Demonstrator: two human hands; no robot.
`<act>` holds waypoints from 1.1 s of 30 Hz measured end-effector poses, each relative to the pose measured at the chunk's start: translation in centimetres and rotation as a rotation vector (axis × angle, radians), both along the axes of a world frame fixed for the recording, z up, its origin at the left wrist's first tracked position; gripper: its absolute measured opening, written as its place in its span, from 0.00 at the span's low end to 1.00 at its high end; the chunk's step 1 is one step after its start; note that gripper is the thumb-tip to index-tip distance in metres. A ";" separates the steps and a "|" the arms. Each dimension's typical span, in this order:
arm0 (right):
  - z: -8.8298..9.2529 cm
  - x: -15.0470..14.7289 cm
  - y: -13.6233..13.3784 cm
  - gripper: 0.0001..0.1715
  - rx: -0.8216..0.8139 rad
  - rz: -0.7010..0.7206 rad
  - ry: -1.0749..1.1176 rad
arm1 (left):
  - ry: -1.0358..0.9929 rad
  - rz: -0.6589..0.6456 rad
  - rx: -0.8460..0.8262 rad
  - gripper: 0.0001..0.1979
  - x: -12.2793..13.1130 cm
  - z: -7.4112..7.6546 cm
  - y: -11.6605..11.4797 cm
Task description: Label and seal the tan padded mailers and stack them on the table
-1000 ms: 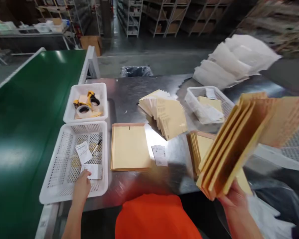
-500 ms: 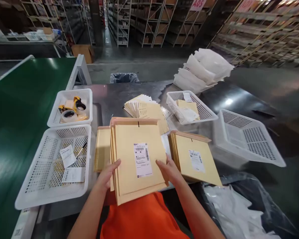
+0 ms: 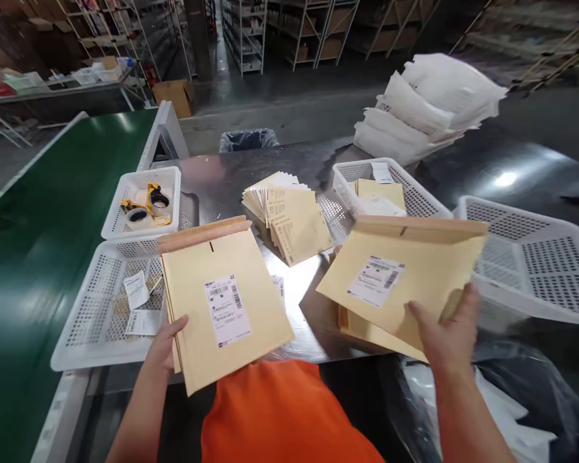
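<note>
Hands: left hand (image 3: 166,344) grips labelled envelope stack (image 3: 224,305), lower centre; right hand (image 3: 446,334) grips, apparently, one labelled envelope (image 3: 400,276), right of centre.

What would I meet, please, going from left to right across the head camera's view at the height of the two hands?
Green conveyor belt → large white basket → left hand → labelled envelope stack → bare steel table → lifted labelled envelope → right hand → empty white basket.
</note>
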State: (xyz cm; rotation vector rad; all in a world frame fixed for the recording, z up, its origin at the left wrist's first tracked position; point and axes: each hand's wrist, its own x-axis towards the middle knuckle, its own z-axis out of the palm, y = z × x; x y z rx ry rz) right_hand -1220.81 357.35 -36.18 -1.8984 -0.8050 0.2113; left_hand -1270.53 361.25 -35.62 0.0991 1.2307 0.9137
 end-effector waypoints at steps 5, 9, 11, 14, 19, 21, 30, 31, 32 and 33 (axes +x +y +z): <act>1.4 -3.4 1.0 0.34 -0.056 0.193 0.217 | 0.016 0.028 -0.028 0.24 0.8 1.1 -0.4; 1.7 -6.2 2.6 0.31 0.028 0.243 0.258 | 0.025 0.037 0.033 0.30 1.5 1.9 -0.4; 2.5 -6.0 2.8 0.30 0.144 0.139 0.177 | 0.043 0.060 0.051 0.33 1.1 2.1 -0.5; 4.3 -5.3 2.7 0.40 0.337 0.083 0.290 | 0.048 0.058 0.063 0.33 0.5 1.9 -0.7; 4.1 -9.2 2.5 0.49 0.087 0.394 0.811 | -0.001 -0.010 0.062 0.29 1.4 0.7 -0.5; 2.2 -12.0 2.2 0.37 -0.094 0.532 0.886 | -0.030 -0.046 0.092 0.27 2.5 0.5 -0.4; -3.0 -15.7 -0.9 0.33 -0.181 0.478 1.093 | -0.057 -0.053 0.053 0.15 5.1 1.3 -0.6; -3.0 -15.5 -1.2 0.34 -0.175 0.459 1.111 | -0.062 -0.054 0.049 0.13 5.2 1.5 -0.6; -3.0 -15.3 -1.4 0.34 -0.168 0.440 1.125 | -0.071 -0.058 0.048 0.12 5.3 1.6 -0.6; -3.0 -15.2 -1.5 0.35 -0.164 0.427 1.137 | -0.080 -0.059 0.045 0.11 5.5 1.7 -0.6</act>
